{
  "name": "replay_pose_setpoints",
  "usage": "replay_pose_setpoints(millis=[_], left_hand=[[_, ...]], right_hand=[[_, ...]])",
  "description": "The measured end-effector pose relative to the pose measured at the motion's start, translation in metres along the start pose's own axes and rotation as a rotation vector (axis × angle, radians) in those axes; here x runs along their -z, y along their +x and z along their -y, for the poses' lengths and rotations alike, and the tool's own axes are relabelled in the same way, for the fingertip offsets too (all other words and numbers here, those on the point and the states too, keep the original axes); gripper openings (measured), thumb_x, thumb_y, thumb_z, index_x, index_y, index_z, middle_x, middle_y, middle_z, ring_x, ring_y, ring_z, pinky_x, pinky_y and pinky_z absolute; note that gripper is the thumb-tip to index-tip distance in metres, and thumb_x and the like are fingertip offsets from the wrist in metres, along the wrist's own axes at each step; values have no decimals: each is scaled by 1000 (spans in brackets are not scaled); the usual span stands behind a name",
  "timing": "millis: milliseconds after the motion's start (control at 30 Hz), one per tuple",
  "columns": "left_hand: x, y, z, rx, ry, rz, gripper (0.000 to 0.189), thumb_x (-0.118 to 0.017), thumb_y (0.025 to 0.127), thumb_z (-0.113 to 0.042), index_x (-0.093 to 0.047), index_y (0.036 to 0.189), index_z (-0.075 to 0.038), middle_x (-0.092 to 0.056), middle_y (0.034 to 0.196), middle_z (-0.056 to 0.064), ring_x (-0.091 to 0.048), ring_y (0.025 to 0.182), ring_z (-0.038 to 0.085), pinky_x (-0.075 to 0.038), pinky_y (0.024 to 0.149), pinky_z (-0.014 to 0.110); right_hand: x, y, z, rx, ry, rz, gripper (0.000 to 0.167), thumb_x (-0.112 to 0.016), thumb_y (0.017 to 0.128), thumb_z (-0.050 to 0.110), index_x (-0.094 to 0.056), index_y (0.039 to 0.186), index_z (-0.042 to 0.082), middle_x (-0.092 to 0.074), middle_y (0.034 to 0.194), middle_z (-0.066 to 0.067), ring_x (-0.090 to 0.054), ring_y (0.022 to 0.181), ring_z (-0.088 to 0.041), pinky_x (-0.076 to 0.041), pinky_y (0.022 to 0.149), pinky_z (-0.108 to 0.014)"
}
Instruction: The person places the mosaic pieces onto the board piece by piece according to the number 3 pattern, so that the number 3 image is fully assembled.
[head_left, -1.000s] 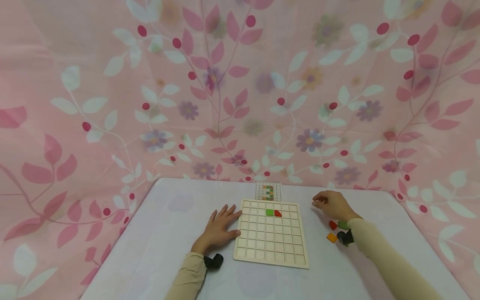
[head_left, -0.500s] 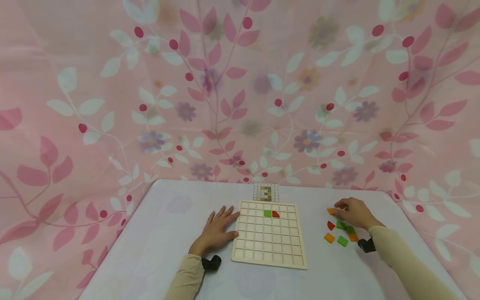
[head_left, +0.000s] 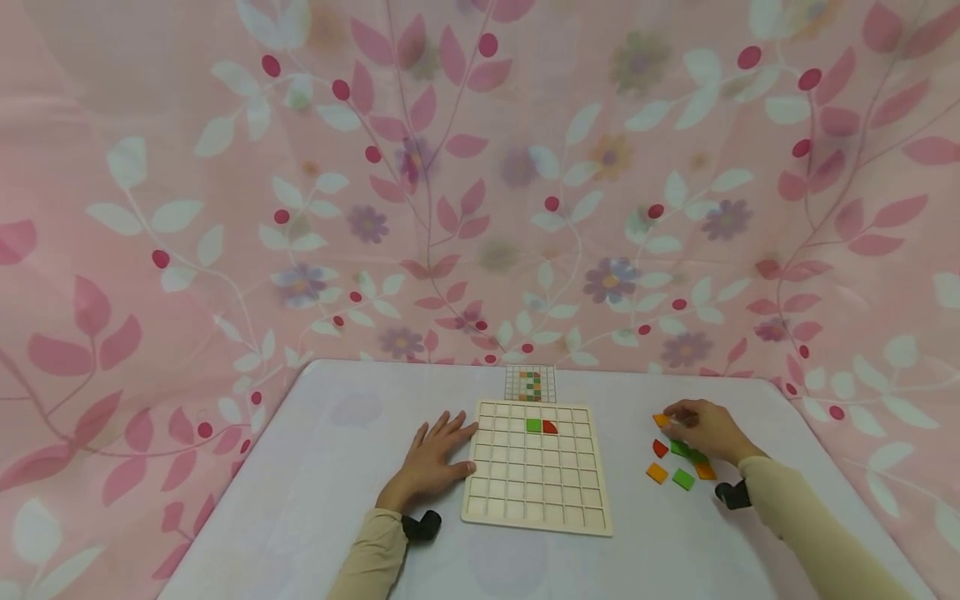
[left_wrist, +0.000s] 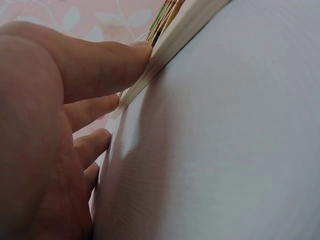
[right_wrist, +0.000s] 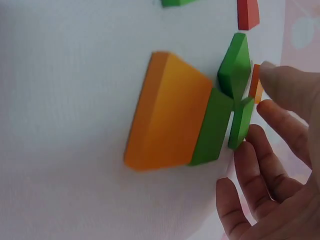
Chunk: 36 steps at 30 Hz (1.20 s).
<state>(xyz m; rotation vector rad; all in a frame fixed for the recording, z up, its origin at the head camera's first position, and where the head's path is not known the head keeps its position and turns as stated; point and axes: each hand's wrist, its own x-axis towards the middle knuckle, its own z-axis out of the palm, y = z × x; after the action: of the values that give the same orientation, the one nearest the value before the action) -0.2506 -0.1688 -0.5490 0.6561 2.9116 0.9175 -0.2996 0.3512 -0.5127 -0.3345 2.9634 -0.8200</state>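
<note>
My left hand (head_left: 431,467) lies spread at the left edge of a wooden grid board (head_left: 540,492), with thumb and index fingertips touching its side. In the left wrist view the thumb (left_wrist: 110,67) presses against the board's rim (left_wrist: 175,45). Two tiles sit in the board's second row: a green square (head_left: 534,425) and a red quarter-round (head_left: 550,427). To the right, my right hand (head_left: 705,429) reaches over loose tiles. Its thumb and index finger pinch an orange tile (right_wrist: 256,84) at opposite edges; the other fingers are loosely bent close to a green tile (right_wrist: 242,122).
A small pattern card (head_left: 531,383) with a coloured grid lies behind the board. Near the right hand are a red tile (head_left: 660,448), an orange square (head_left: 657,473), a green square (head_left: 683,479) and another orange tile (head_left: 705,471). A floral cloth (head_left: 480,208) hangs behind the table.
My right hand has moved right and back from beside the board, and its fingers have come to the far orange tile. The left hand stays at the board's edge.
</note>
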Motion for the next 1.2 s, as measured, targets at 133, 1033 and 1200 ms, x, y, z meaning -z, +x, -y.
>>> replay_pose_setpoints(millis=[133,1033,1200], left_hand=[[2,-1,-1,-12,0,-1,67,-71,98,-34,-52,158,-13,-37,171,16,-21,163,44,-9,127,74],[1,-2,-1,-22,-9,-19,68,-71,97,-36,-53,156,-9,-39,170,18,-24,161,47,-11,125,75],[0,-1,0,-8,-1,-5,68,-70,98,-37,-51,158,-12,-37,171,16,-21,163,44,-9,127,74]], right_hand=[[-5,4,0,17,-13,2,27,-79,96,27,-76,114,7,-75,115,-18,-69,104,-35,-58,97,-61],[-12,3,10,96,-122,-45,23,-76,97,18,-72,110,-1,-68,99,-12,-61,89,-27,-58,89,-58],[-17,4,12,77,-125,-90,26,-75,99,17,-71,112,-5,-68,101,-15,-61,91,-29,-59,88,-57]])
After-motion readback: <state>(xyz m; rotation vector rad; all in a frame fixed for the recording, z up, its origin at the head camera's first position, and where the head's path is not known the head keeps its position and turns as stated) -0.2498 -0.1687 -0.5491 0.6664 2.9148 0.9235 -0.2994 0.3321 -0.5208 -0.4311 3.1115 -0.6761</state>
